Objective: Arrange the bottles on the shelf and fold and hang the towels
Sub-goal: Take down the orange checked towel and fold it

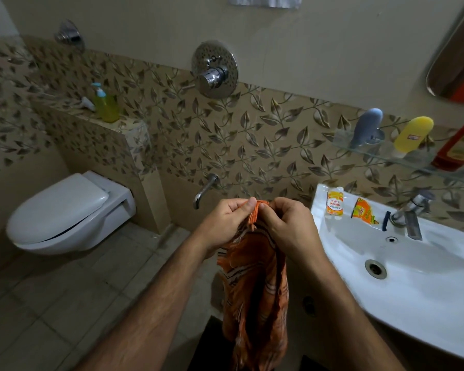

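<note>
In the head view, an orange cotton towel with pale and dark stripes (255,287) is held up in front of the body, between the white wall-hung toilet (65,212) and the white ceramic basin (413,266). Its top edge is pinched by the left hand (225,220) and by the right hand (287,226), thumbs pressed against curled fingers, the 2 hands almost touching. The gathered edge is bunched between them and the rest hangs straight down in loose folds.

The towel is judged to be light, thin and limp, with no stiffness of its own; it will sag wherever it is not supported. A grip at 2 corners of one edge, drawn well apart, is what a clean fold would call for. The edge looks frayed, though blur makes this uncertain.

On the glass wall shelf (402,153) above the basin, a grey-blue plastic bottle (366,127), a yellow plastic bottle (413,136) and a red bottle with a printed label (460,145) are seen. A white towel (264,0) is partly seen hanging at the top of the view.
</note>
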Available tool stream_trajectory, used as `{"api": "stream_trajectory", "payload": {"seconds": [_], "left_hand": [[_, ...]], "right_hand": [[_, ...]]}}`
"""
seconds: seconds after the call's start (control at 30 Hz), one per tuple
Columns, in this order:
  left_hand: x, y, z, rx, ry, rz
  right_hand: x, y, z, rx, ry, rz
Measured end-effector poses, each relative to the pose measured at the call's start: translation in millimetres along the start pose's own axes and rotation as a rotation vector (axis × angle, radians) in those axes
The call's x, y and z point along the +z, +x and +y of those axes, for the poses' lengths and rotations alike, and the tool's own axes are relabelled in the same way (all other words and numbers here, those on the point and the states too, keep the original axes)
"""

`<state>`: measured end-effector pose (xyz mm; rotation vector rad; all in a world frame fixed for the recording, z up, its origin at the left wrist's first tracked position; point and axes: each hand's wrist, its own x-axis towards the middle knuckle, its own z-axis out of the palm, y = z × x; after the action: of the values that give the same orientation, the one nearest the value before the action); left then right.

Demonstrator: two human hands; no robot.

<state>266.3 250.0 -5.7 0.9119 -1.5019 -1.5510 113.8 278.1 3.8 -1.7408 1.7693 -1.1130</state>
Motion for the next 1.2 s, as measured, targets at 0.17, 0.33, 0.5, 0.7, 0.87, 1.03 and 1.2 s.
{"api": "stream_trajectory", "payload": {"seconds": [0.17,0.33,0.5,0.7,0.87,1.03,1.2], "left_hand": [[-2,-2,0,0.046,0.066,-0.071],[-5,0,0,0.074,0.077,0.01],[-5,3,-1,0.087,0.158,0.02],[-7,6,3,0.187,0.313,0.074],[-18,14,15,0.278,0.56,0.077],[-21,21,29,0.359,0.673,0.165],[-31,30,41,0.44,0.733,0.249]], "right_hand": [[0,2,1,0.0,-0.021,0.008],[-1,4,2,-0.026,-0.024,-0.016],[1,-1,-1,-0.063,-0.051,0.003],[4,-1,0,-0.067,0.075,-0.03],[-3,2,8,-0.022,0.543,-0.344],[1,-1,31,0.105,0.46,-0.547],[10,-9,40,0.183,-0.017,-0.236]]}}
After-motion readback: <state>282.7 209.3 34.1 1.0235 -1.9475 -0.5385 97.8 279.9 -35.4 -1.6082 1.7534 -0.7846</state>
